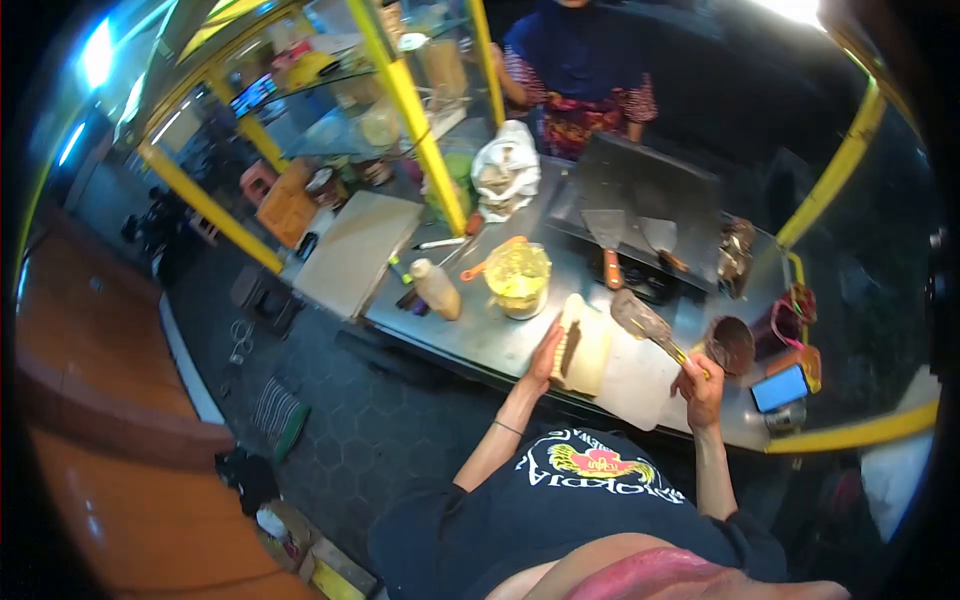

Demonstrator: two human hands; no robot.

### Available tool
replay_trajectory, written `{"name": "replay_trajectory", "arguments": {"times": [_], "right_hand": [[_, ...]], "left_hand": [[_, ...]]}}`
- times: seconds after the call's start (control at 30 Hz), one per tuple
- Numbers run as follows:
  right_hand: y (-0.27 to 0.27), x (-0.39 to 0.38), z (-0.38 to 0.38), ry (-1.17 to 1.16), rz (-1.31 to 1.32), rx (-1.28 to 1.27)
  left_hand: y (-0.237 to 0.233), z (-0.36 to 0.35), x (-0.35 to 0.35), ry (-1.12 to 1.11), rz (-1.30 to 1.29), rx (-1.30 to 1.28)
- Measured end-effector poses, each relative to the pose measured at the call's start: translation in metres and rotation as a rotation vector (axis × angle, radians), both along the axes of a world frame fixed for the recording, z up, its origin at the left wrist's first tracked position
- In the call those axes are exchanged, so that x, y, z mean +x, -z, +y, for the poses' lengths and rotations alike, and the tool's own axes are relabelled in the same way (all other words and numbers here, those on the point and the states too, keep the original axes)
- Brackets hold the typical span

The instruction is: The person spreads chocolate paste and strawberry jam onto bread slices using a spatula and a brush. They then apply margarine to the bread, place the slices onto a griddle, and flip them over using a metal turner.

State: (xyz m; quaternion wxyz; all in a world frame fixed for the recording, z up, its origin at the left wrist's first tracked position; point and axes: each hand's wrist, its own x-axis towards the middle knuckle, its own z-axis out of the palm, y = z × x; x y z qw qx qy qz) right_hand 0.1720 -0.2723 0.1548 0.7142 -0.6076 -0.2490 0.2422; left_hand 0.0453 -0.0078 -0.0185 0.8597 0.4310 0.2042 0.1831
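Observation:
My right hand (700,388) is closed around the yellow handle of a spatula (643,320), whose broad blade is coated in brown spread. Beside that hand stands a round container of brown spread (729,345). My left hand (546,357) lies with its fingers extended along the left side of a pale bread loaf (583,350), which has a dark brown strip on it. The bread rests on the counter next to a pale board (642,385). Behind the bread is a clear tub of yellow spread (519,281) with an orange-handled tool.
A squeeze bottle (436,290) stands left of the tub. Two scrapers lie by a dark griddle (645,190). A phone (780,388) is at the right edge. A white bag (506,172) stands near a yellow post. Another person (580,70) is across the counter.

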Motion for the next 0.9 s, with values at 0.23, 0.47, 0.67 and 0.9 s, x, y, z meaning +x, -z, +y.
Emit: {"name": "replay_trajectory", "arguments": {"times": [0.23, 0.47, 0.67, 0.9], "right_hand": [[0.033, -0.009, 0.005, -0.015, 0.155, 0.019], [0.039, -0.015, 0.006, -0.019, 0.210, -0.001], [0.066, -0.011, 0.007, 0.055, 0.022, -0.146], [0.012, 0.005, 0.035, -0.097, 0.099, 0.092]], "left_hand": [[-0.040, -0.008, -0.007, 0.013, -0.026, 0.055], [-0.025, -0.010, -0.005, -0.020, -0.010, -0.036], [0.017, -0.001, -0.004, 0.024, -0.073, -0.258], [-0.043, -0.007, -0.002, 0.053, -0.051, 0.003]]}}
